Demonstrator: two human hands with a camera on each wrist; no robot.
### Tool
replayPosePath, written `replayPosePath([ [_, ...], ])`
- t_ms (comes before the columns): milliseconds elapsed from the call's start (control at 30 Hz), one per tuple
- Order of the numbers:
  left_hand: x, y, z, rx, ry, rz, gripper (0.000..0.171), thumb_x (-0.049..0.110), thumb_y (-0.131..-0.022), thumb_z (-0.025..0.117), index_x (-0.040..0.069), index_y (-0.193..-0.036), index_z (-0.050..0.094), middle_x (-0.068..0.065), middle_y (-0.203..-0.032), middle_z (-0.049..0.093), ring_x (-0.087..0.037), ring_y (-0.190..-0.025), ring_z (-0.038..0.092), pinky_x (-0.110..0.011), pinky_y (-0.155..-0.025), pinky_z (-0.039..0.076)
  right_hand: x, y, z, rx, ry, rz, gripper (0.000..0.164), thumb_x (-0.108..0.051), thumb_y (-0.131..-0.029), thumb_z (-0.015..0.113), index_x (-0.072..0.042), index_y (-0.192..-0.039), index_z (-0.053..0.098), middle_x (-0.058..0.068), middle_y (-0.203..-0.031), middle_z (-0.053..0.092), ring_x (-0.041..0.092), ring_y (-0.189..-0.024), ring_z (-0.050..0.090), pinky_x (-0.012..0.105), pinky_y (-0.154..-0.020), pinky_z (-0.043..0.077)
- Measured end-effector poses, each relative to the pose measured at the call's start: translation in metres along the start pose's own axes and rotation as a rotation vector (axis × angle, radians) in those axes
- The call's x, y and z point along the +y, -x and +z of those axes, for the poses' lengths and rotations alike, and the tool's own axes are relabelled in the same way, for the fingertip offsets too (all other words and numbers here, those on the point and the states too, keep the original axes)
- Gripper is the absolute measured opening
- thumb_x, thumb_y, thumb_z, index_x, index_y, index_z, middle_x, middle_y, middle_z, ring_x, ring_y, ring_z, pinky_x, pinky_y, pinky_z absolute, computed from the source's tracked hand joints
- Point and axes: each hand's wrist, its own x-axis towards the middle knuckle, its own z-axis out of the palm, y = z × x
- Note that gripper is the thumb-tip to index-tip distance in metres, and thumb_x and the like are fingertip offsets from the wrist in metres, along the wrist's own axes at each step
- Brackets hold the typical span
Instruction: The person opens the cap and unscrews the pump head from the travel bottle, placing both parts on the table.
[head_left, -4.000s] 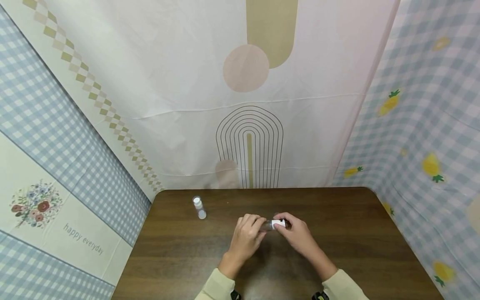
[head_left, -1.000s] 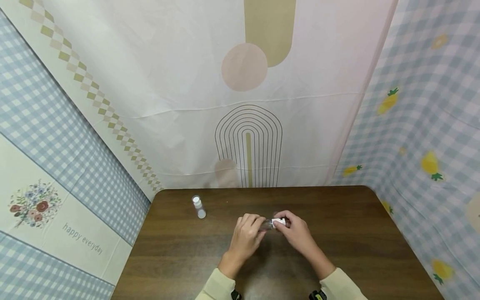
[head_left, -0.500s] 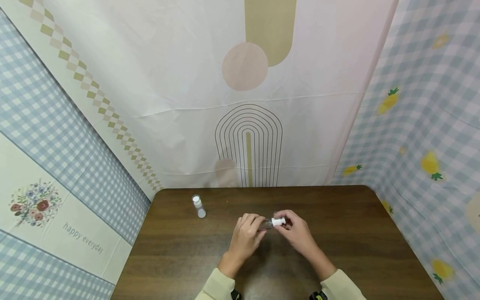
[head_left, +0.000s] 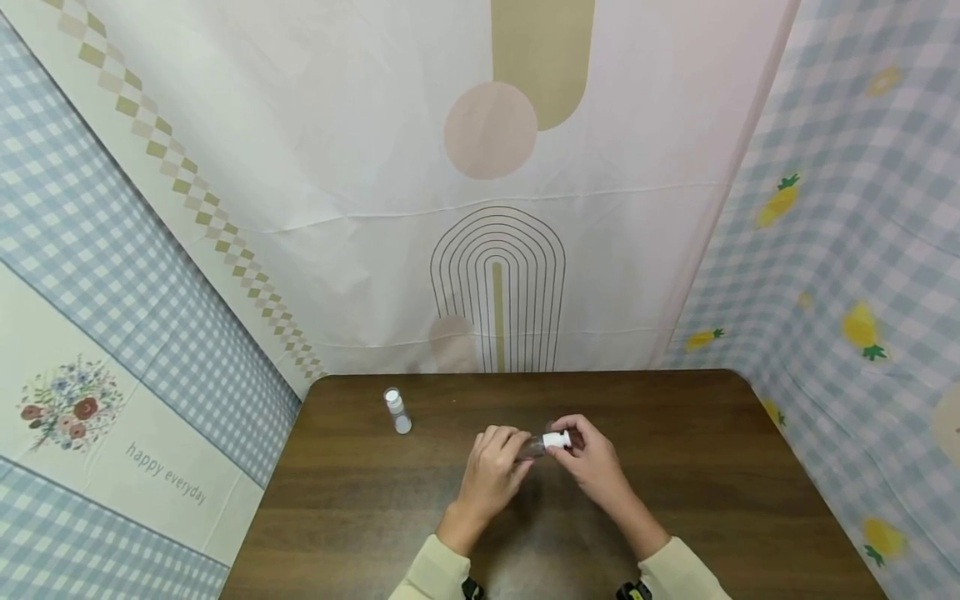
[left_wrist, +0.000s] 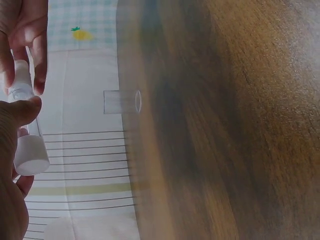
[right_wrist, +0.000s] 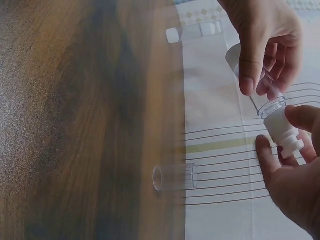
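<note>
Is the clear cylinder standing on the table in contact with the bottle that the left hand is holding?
Apart. In the right wrist view, lined cloth shows plainly between the clear cylinder and the bottle.

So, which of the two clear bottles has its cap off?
The clear bottle held by the left hand and right hand: its white pump head is uncapped, while the standing bottle, far left, wears a clear cap.

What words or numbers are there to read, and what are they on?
"happy everyday": on the white panel of the left-hand cloth.
Held bottle and other bottle: no readable writing.
Dark wrist gear: any marks are too small to read.
</note>
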Motion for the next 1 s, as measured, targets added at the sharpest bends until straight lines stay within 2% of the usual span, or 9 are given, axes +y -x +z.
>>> replayPosePath([
  [233, 0.001, -0.001, -0.002, -0.012, 0.005, -0.011, 0.042, 0.019, -0.071, 0.095, 0.009, -0.105, 0.074, -0.002, -0.099, 0.069, -0.020, -0.089, 0.064, -0.031, -0.070, 0.049, -0.002, 0.002, 0.001, 0.009, 0.038, -0.032, 0.031, 0.004, -0.081, 0.083, -0.004, -0.107, 0.069, 0.016, -0.112, 0.072, 0.019, -0.099, 0.070, 0.022, -0.079, 0.060],
  [533, 0.001, -0.002, -0.003, -0.019, 0.004, -0.024, 0.042, 0.023, -0.073, 0.094, 0.009, -0.106, 0.073, -0.001, -0.099, 0.069, -0.019, -0.089, 0.064, -0.031, -0.070, 0.049, -0.003, 0.003, -0.001, 0.027, 0.133, -0.052, 0.030, 0.000, -0.082, 0.084, -0.009, -0.106, 0.069, 0.008, -0.107, 0.065, 0.017, -0.096, 0.065, 0.021, -0.078, 0.058],
  [700, 0.000, -0.001, -0.003, -0.017, 0.008, -0.031, 0.041, 0.023, -0.072, 0.094, 0.009, -0.105, 0.074, -0.002, -0.099, 0.069, -0.019, -0.088, 0.064, -0.031, -0.070, 0.050, -0.001, 0.003, -0.003, 0.044, 0.121, -0.099, 0.036, 0.008, -0.081, 0.081, -0.003, -0.111, 0.067, 0.013, -0.112, 0.065, 0.024, -0.102, 0.066, 0.029, -0.085, 0.061],
  [800, -0.001, 0.001, -0.003, -0.014, 0.009, -0.034, 0.042, 0.023, -0.071, 0.095, 0.009, -0.105, 0.074, -0.002, -0.098, 0.069, -0.019, -0.088, 0.064, -0.031, -0.071, 0.050, 0.000, 0.003, -0.005, 0.057, 0.077, -0.131, 0.043, 0.014, -0.080, 0.078, 0.002, -0.119, 0.064, 0.019, -0.118, 0.066, 0.030, -0.107, 0.068, 0.035, -0.090, 0.060],
  [867, -0.002, 0.001, -0.004, -0.003, 0.006, -0.031, 0.043, 0.024, -0.070, 0.095, 0.009, -0.105, 0.074, -0.002, -0.098, 0.070, -0.019, -0.087, 0.064, -0.031, -0.071, 0.050, -0.008, 0.004, -0.008, 0.061, 0.071, -0.141, 0.047, 0.018, -0.080, 0.076, 0.007, -0.123, 0.061, 0.025, -0.122, 0.066, 0.035, -0.109, 0.068, 0.040, -0.091, 0.059],
  [1000, -0.005, 0.003, -0.004, 0.018, -0.001, -0.026, 0.043, 0.024, -0.069, 0.095, 0.009, -0.104, 0.074, -0.001, -0.097, 0.069, -0.019, -0.086, 0.064, -0.031, -0.071, 0.050, -0.004, 0.002, -0.015, 0.067, 0.111, -0.177, 0.047, 0.021, -0.079, 0.072, 0.010, -0.123, 0.059, 0.026, -0.131, 0.063, 0.038, -0.114, 0.066, 0.041, -0.092, 0.058],
])
